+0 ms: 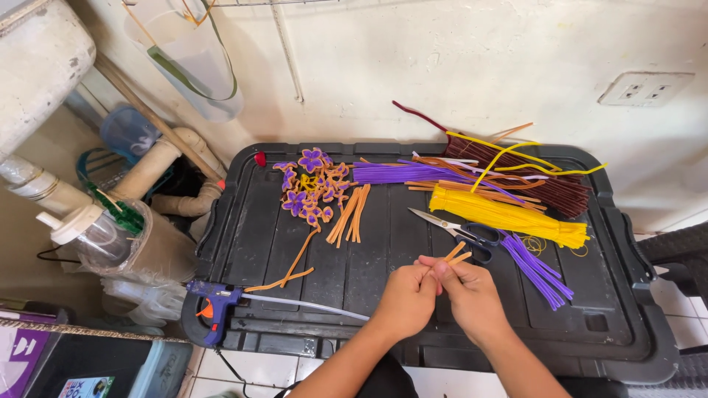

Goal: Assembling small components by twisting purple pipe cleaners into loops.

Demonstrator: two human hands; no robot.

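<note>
Two hands: left hand [405, 295] and right hand [466, 291] pinch short orange pipe-cleaner pieces [456, 256] together, tips aligned.
Place: above black bin lid [369, 250].
Scissors [457, 230]: just beyond, within reach.

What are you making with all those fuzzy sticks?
A person is working over a black bin lid. Both hands, the left hand and the right hand, pinch short orange pipe cleaner pieces together. Scissors lie just beyond them, by bundles of yellow pipe cleaners and purple ones. Finished purple flowers sit farther left, with a blue glue gun at the lid's near corner.
</note>
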